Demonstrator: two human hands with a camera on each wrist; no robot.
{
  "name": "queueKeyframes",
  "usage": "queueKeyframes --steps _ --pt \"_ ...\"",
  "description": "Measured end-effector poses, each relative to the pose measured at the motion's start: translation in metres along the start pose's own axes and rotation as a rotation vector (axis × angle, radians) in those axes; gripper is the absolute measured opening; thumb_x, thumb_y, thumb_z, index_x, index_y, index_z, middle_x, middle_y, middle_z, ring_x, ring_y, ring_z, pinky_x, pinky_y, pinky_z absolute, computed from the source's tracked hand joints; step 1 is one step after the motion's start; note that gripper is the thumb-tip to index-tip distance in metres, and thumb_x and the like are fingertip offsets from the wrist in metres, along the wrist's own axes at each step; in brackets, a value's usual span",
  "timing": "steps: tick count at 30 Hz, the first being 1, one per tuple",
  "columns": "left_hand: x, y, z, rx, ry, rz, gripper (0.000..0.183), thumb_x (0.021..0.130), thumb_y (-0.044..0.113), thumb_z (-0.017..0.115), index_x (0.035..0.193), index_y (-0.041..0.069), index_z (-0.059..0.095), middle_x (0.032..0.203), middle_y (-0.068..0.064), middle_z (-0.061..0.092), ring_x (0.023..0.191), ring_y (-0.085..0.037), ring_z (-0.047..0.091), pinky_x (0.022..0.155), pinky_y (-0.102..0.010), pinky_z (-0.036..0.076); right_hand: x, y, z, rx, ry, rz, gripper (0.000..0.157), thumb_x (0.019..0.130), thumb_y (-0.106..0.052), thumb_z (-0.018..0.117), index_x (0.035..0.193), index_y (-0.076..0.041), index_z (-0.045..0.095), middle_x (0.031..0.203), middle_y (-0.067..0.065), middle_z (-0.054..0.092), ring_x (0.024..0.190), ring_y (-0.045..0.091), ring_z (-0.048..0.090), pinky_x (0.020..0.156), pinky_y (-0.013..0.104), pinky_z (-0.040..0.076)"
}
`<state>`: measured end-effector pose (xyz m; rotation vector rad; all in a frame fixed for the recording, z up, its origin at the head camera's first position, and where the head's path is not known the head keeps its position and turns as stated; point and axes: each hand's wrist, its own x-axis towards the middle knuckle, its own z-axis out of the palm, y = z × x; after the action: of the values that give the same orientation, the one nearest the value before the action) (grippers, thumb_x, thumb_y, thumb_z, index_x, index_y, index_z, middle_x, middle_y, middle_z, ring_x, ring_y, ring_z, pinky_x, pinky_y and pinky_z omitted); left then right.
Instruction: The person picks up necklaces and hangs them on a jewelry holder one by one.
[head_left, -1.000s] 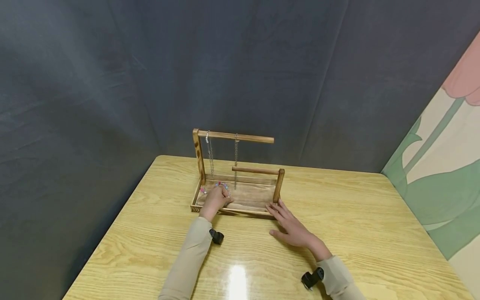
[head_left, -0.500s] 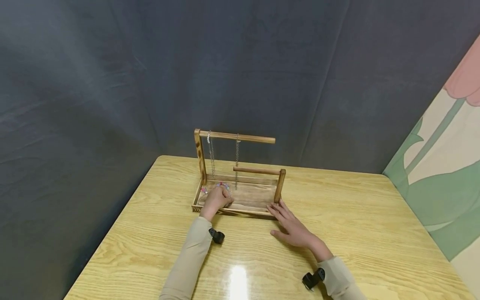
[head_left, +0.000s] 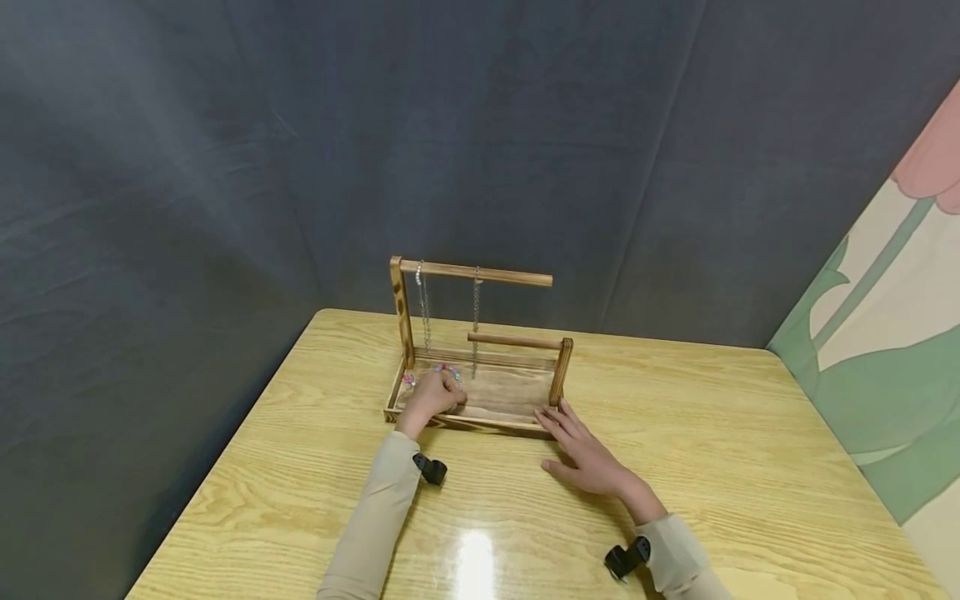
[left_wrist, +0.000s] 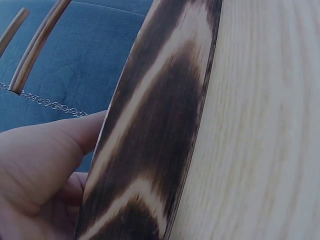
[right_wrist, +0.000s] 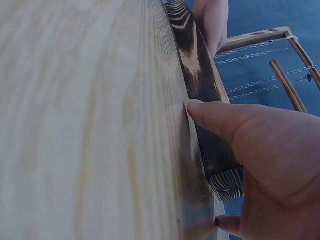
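A wooden jewellery stand [head_left: 517,388] with a shallow tray base and two horizontal bars stands on the table. Inside the tray's left part, my left hand [head_left: 435,395] has its fingers curled down and pinches a bracelet of coloured beads [head_left: 454,373]; its fingertips are partly hidden. The tray's dark-grained front wall [left_wrist: 145,115] blocks most of the left wrist view. My right hand [head_left: 588,460] lies with spread fingers at the tray's front right corner. In the right wrist view its thumb [right_wrist: 215,116] touches the front wall.
Two silver chains, the left one [head_left: 425,321] and the middle one [head_left: 476,304], hang from the upper bar [head_left: 510,276]. A small pink piece [head_left: 408,379] lies at the tray's left end. Behind the table [head_left: 712,433] hangs a dark curtain [head_left: 480,150].
The head view has shifted very slightly. My left wrist has edged a little to the left, with the fingers still at the bracelet. The right hand stays at the tray corner.
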<state>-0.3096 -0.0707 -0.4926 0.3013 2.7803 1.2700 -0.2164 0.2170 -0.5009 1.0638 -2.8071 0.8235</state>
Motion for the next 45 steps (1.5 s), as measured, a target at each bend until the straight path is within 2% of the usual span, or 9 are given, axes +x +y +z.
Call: queueKeyframes --steps 6,13,19,24,28,32,35,40,45 --pt "0.000 0.000 -0.002 -0.053 -0.022 0.027 0.042 0.082 0.018 0.059 0.046 0.013 0.037 0.040 0.006 0.026 0.037 -0.010 0.020 0.045 -0.021 0.028 0.000 0.000 0.001 -0.006 0.002 0.001 0.069 0.083 -0.023 0.060 0.139 -0.006 0.021 0.142 0.017 0.020 0.130 0.041 0.003 0.096 0.060 0.021" --pt "-0.002 -0.001 -0.004 -0.101 -0.047 0.008 0.041 0.086 0.023 0.052 0.050 0.014 0.033 0.042 0.004 0.026 0.039 -0.012 0.021 0.048 -0.024 0.029 0.000 -0.002 0.001 0.000 0.055 -0.037 0.069 0.082 -0.018 0.062 0.138 -0.004 0.024 0.141 0.019 0.022 0.129 0.043 0.006 0.092 0.063 0.023" --pt "0.000 -0.001 -0.006 -0.108 -0.060 -0.019 0.036 0.089 0.028 0.046 0.056 0.013 0.043 0.046 0.002 0.038 0.041 -0.012 0.031 0.047 -0.024 0.031 0.000 -0.001 0.002 0.014 0.038 -0.029 0.069 0.082 -0.018 0.061 0.138 -0.005 0.023 0.141 0.019 0.021 0.130 0.042 0.004 0.093 0.063 0.021" --pt "0.001 0.001 -0.008 -0.165 -0.061 -0.082 0.037 0.091 0.031 0.041 0.074 0.004 0.061 0.065 -0.004 0.057 0.053 -0.014 0.050 0.049 -0.026 0.040 0.000 -0.001 0.000 0.023 0.011 -0.004 0.070 0.083 -0.020 0.061 0.139 -0.006 0.021 0.143 0.017 0.019 0.131 0.041 0.002 0.096 0.062 0.019" --pt "0.001 0.003 -0.009 -0.266 -0.062 -0.137 0.037 0.092 0.031 0.041 0.089 0.002 0.065 0.077 -0.011 0.063 0.065 -0.019 0.060 0.054 -0.027 0.049 0.001 -0.002 0.000 0.007 0.023 -0.014 0.070 0.082 -0.020 0.061 0.138 -0.005 0.023 0.142 0.018 0.020 0.130 0.042 0.004 0.094 0.062 0.022" --pt "0.004 0.002 -0.009 -0.372 -0.075 -0.165 0.037 0.093 0.028 0.040 0.092 0.000 0.063 0.080 -0.014 0.062 0.070 -0.021 0.061 0.061 -0.027 0.052 0.000 -0.001 0.000 0.008 0.017 -0.008 0.069 0.083 -0.021 0.061 0.138 -0.005 0.022 0.142 0.018 0.019 0.130 0.042 0.003 0.095 0.062 0.021" --pt "0.005 0.002 -0.010 -0.399 -0.073 -0.182 0.035 0.093 0.025 0.038 0.095 -0.001 0.062 0.080 -0.013 0.061 0.069 -0.019 0.060 0.063 -0.027 0.052 0.000 0.000 0.000 0.015 0.010 -0.006 0.069 0.083 -0.020 0.060 0.139 -0.006 0.022 0.143 0.018 0.019 0.131 0.041 0.003 0.095 0.062 0.021" --pt "0.008 0.002 -0.012 -0.518 -0.120 -0.185 0.034 0.094 0.020 0.034 0.092 -0.005 0.058 0.074 -0.008 0.054 0.063 -0.014 0.054 0.060 -0.026 0.049 0.000 -0.001 0.000 0.002 0.016 -0.018 0.068 0.083 -0.021 0.060 0.138 -0.004 0.023 0.142 0.019 0.020 0.130 0.042 0.004 0.093 0.063 0.023" --pt "0.012 0.001 -0.013 -0.691 -0.202 -0.147 0.031 0.093 0.012 0.028 0.088 -0.009 0.050 0.067 -0.006 0.042 0.056 -0.013 0.039 0.052 -0.024 0.038 0.000 0.000 0.000 0.012 0.003 0.001 0.070 0.083 -0.021 0.060 0.139 -0.007 0.021 0.143 0.017 0.018 0.131 0.040 0.002 0.096 0.061 0.021"
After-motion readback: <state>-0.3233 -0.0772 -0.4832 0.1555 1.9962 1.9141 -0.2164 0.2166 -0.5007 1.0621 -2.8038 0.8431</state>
